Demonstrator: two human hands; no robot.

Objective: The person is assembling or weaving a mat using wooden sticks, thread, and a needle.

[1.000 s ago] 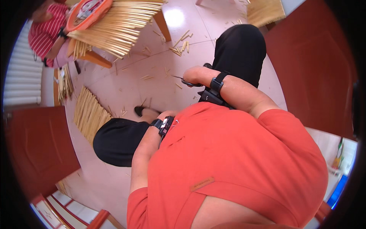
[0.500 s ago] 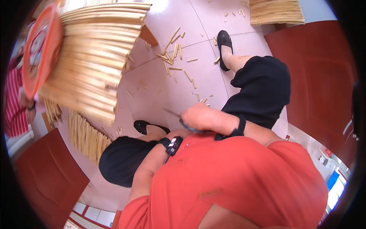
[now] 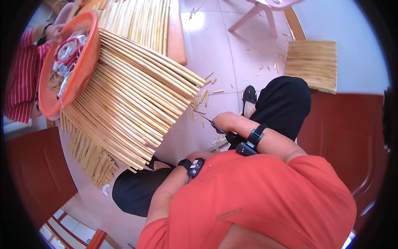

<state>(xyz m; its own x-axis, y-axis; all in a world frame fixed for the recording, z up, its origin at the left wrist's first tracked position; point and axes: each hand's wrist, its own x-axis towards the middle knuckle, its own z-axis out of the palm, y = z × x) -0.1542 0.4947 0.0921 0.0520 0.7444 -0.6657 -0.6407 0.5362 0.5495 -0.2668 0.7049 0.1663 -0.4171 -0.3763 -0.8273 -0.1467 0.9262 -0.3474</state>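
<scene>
Pointing toward the upper left, a pair of dark-handled scissors (image 3: 212,123) is held in the right hand (image 3: 226,121), whose fingers are clamped around the handles. The scissors are suspended above the floor (image 3: 180,142), near the right corner of a large mat of yellow sticks (image 3: 132,87) and apart from it. The left hand (image 3: 201,156) is positioned at the front of the red shirt (image 3: 265,195), by which it is partly hidden; whether its fingers are apart or together cannot be told. Black devices (image 3: 195,167) are strapped at both wrists. Short stick pieces (image 3: 202,98) are scattered on the floor beside the mat's right corner. At the mat's left edge, an orange basket (image 3: 92,50) of mixed items is placed, with a co-worker's hand (image 3: 54,32) near its rim. Farther out, a second mat (image 3: 93,155) is seen beyond the large mat's lower edge, and a pale pink stool (image 3: 270,23) is located at the far side of the floor.
</scene>
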